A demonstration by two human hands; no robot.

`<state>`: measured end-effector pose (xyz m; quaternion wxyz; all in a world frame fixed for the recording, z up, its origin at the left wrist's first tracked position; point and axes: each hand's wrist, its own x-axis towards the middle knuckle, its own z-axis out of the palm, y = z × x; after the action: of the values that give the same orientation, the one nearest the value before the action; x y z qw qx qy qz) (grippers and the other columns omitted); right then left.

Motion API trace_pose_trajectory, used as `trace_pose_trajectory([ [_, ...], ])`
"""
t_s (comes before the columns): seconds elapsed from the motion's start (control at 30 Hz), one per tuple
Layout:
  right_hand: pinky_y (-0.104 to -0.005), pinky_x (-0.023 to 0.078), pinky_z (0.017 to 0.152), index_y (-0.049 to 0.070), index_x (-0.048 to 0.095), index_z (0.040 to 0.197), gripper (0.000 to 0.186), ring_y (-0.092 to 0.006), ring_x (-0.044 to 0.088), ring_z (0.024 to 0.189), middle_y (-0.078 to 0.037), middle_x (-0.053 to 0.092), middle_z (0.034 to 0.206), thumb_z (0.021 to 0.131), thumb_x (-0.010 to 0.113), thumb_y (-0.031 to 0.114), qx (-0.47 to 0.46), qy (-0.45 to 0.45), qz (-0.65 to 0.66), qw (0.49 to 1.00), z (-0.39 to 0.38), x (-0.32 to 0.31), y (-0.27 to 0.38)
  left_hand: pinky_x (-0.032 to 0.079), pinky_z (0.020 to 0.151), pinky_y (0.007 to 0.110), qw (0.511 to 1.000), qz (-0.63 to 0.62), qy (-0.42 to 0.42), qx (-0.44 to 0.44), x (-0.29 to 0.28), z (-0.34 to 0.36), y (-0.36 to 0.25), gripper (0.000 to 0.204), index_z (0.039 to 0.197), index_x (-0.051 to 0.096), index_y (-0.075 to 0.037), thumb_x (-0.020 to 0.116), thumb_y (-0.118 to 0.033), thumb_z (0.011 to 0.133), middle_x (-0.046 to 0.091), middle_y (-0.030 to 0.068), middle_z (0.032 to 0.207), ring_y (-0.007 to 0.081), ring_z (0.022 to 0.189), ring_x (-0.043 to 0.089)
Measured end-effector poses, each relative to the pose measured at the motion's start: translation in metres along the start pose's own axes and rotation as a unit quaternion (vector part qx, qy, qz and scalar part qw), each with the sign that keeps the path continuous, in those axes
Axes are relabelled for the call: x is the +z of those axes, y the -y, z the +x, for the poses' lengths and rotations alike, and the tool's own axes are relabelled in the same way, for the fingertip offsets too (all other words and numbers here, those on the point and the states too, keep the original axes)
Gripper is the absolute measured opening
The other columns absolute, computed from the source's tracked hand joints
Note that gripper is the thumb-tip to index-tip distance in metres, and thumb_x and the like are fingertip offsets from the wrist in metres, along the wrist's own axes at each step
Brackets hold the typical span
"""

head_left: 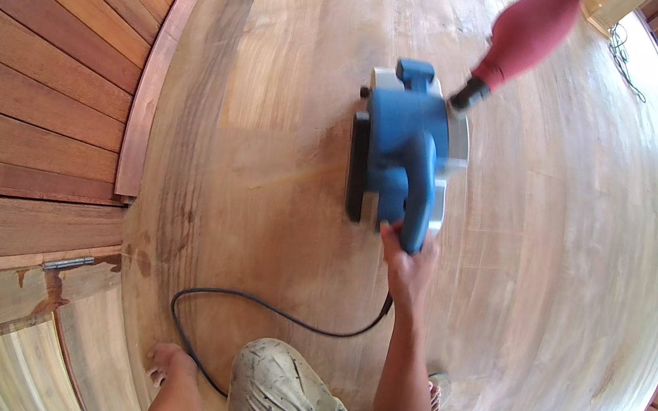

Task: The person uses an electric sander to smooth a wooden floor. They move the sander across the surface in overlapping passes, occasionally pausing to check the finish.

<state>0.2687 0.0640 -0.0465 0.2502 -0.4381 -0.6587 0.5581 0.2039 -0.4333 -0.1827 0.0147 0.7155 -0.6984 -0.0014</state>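
Note:
A blue belt sander (pixel 403 122) with a silver-grey housing rests on the wooden surface ahead of me. A puffed-up red dust bag (pixel 530 38) sticks out from its far right side. My right hand (pixel 409 265) is closed around the near end of the sander's rear handle, thumb on its left side. Beside my left knee, my left hand (pixel 165 360) is low by the surface, its fingers apart and nothing visible in them. A black power cord (pixel 268 302) leaves the sander's handle, loops left and passes close to my left hand.
Plank boards (pixel 44 76) edged by a raised strip (pixel 159 79) line the left side. A metal bolt (pixel 68 262) sits on a wooden panel at the lower left. Coiled cable (pixel 627 64) lies near a wooden post (pixel 612 7) at the far right. My foot (pixel 437 389) is beside my right forearm.

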Motion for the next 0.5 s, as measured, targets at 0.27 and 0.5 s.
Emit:
trace_pose_trajectory([
  [0.27,-0.0314,0.045,0.056,0.005,0.068,0.084,0.022,-0.0107,0.059,0.06,-0.001,0.063,0.067,0.086,0.079,0.023,-0.131,-0.019,-0.019,0.991,0.236,0.087,0.041,0.024,0.125,0.058,0.997,-0.072,-0.015,-0.037,0.003,-0.007,-0.027,0.078,0.163,0.016,0.0,0.031,-0.048,0.103,0.019,0.0234,0.171,0.0448,0.154,0.025],
  [0.5,-0.0317,0.05,0.057,0.002,0.071,0.085,0.021,-0.0127,0.062,0.061,-0.004,0.066,0.069,0.085,0.08,0.021,-0.173,0.053,0.025,0.983,0.421,0.16,0.065,0.025,0.125,0.054,0.998,-0.056,0.039,-0.011,0.009,-0.029,-0.051,0.075,0.16,0.023,0.0,0.032,-0.049,0.103,0.021,0.0233,0.169,0.041,0.153,0.026],
])
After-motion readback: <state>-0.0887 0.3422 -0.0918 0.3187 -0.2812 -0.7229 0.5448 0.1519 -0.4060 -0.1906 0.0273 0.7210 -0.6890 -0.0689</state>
